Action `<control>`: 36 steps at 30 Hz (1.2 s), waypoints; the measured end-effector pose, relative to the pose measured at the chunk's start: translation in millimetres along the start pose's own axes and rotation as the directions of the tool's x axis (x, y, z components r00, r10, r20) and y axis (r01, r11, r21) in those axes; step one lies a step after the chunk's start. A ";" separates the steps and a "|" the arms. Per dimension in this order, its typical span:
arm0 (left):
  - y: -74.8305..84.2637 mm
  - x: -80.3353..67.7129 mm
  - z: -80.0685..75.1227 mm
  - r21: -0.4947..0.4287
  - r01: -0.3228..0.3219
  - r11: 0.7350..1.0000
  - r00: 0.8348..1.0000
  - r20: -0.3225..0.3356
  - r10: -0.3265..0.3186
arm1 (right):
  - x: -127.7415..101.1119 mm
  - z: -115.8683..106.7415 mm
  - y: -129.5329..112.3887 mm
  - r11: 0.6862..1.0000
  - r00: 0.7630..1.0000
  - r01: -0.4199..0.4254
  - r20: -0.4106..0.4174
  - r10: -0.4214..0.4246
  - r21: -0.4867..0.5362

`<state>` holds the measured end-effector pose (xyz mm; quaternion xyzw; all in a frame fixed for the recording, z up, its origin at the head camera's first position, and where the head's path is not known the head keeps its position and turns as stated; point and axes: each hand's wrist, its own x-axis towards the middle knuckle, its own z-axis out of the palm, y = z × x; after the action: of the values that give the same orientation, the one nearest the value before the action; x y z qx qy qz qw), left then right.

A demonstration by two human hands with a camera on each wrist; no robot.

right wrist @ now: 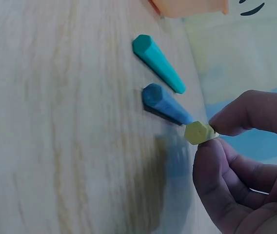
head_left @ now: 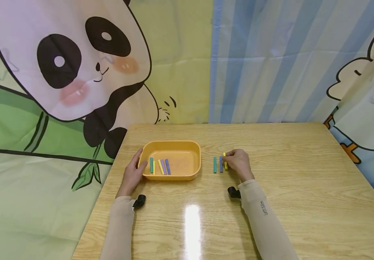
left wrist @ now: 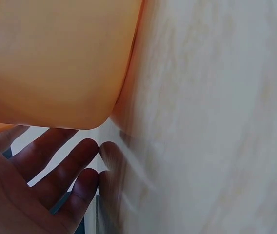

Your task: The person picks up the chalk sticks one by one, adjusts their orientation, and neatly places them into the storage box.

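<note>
An orange plastic basket (head_left: 180, 177) stands at the table's left side. My left hand (head_left: 133, 177) holds its left end, the thumb over the rim and the fingers outside. In the left wrist view those fingers (left wrist: 70, 168) are spread below the basket's wall (left wrist: 55, 63). Several coloured chalk sticks (head_left: 164, 167) lie inside the basket. Right of it, my right hand (head_left: 239, 162) pinches a yellow chalk stick (right wrist: 197, 133) between thumb and fingertips, its six-sided end showing. Beside that hand, a teal chalk stick (right wrist: 158, 63) and a blue chalk stick (right wrist: 165, 103) lie on the table.
The wooden table (head_left: 271, 216) reaches back to a printed cloth backdrop (head_left: 180, 72) with a panda and stripes. A black wrist camera (head_left: 139, 200) sits on the left sleeve, another camera (head_left: 234, 192) on the right one.
</note>
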<state>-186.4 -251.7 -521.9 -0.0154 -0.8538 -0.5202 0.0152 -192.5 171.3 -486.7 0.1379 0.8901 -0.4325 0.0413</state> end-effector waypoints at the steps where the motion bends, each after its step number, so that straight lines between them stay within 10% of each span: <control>1: -0.3 -0.2 0.1 -0.006 0.000 1.000 1.000 0.000 0.000 | 0.1 -0.1 -0.6 1.000 1.000 0.006 -0.005 -0.006 -0.002; 36: -2.1 1.2 -0.5 -0.016 -0.014 1.000 1.000 -0.004 0.014 | -3.1 1.8 -50.8 0.993 0.997 0.036 0.060 -0.043 0.109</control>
<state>-187.7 -253.1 -523.6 -0.0203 -0.8494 -0.5270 0.0206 -203.9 139.4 -448.7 0.1085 0.8662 -0.4848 0.0529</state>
